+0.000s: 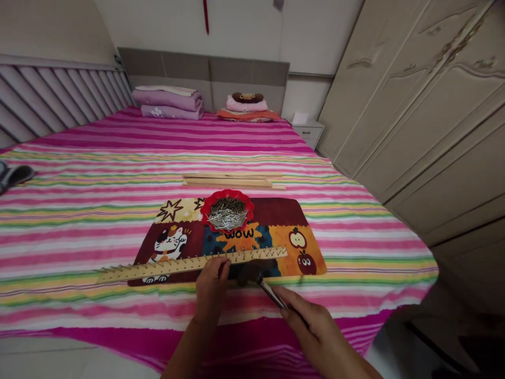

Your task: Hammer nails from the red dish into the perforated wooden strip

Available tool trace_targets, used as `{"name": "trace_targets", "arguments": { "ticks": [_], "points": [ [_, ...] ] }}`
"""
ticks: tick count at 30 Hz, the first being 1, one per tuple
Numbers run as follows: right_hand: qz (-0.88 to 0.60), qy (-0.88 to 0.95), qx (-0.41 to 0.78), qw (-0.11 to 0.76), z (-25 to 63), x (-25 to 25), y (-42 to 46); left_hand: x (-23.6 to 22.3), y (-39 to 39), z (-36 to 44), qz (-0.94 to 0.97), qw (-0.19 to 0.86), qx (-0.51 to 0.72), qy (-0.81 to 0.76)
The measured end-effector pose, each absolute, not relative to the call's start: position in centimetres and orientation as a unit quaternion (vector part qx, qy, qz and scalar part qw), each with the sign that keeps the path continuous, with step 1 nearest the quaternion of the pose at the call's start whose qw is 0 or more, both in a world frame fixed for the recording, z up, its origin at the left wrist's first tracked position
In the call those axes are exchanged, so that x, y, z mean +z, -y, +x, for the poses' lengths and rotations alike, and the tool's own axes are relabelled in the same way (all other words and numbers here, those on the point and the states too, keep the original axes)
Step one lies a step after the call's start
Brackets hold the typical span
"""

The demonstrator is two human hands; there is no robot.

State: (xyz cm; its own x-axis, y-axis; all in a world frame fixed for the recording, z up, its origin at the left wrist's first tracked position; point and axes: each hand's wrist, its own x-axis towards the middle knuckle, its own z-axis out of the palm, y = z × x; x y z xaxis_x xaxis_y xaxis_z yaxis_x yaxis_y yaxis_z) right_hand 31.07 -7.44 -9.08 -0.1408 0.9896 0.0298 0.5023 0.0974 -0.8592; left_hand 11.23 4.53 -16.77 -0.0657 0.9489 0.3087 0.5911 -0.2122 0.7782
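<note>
A long wooden strip (158,270) with many nails standing along it lies across the front of a patterned mat (272,210). My left hand (212,287) rests at the strip's middle, thumb and fingers pinched together at the row of nails; what is between the fingertips is too small to make out. In my right hand (315,329) is a hammer (273,293), gripped by its handle. Its dark, blurred head is just right of my left fingers, at the strip's near edge. Beyond the strip, a red scalloped bowl (203,211) holds loose nails (229,216), some dark and some silvery.
Several bare wooden strips (232,181) lie behind the mat on a striped bedspread (98,210). Folded purple bedding (171,102) and a pink stack (246,105) sit by the headboard. A dark grey object (16,176) is at far left. A wardrobe (426,116) stands right.
</note>
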Motion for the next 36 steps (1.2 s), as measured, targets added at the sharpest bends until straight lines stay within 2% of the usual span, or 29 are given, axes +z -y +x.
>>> {"name": "trace_targets", "arguments": {
  "ticks": [4, 9, 12, 14, 17, 19, 30, 36],
  "points": [
    [-0.591, 0.622, 0.410, 0.310, 33.3, -12.8, 9.5, -15.8, -3.9, 10.8, 0.659, 0.199, 0.415, -0.595],
    [-0.617, 0.568, 0.434, 0.328, 35.1, -17.6, 10.9, -11.2, -6.3, 9.6, 0.686, 0.115, 0.381, -0.609],
    [-0.631, 0.542, 0.445, 0.331, 35.5, -19.0, 11.1, -8.6, -10.5, 9.4, 0.710, 0.058, 0.306, -0.631],
    [-0.632, 0.539, 0.447, 0.331, 35.5, -19.3, 11.0, -7.8, -13.4, 9.8, 0.737, 0.035, 0.214, -0.640],
    [-0.627, 0.550, 0.441, 0.331, 35.5, -19.5, 10.8, -7.9, -16.6, 10.8, 0.761, 0.007, 0.062, -0.645],
    [-0.630, 0.549, 0.442, 0.327, 35.6, -19.6, 10.8, -8.3, -17.8, 11.4, 0.761, -0.002, 0.024, -0.649],
    [-0.602, 0.571, 0.439, 0.346, 35.7, -19.0, 10.5, -8.5, -18.5, 11.3, 0.766, 0.009, -0.015, -0.642],
    [-0.611, 0.557, 0.437, 0.354, 35.4, -18.7, 10.7, -7.9, -18.2, 11.4, 0.775, 0.044, 0.014, -0.631]
  ]
}}
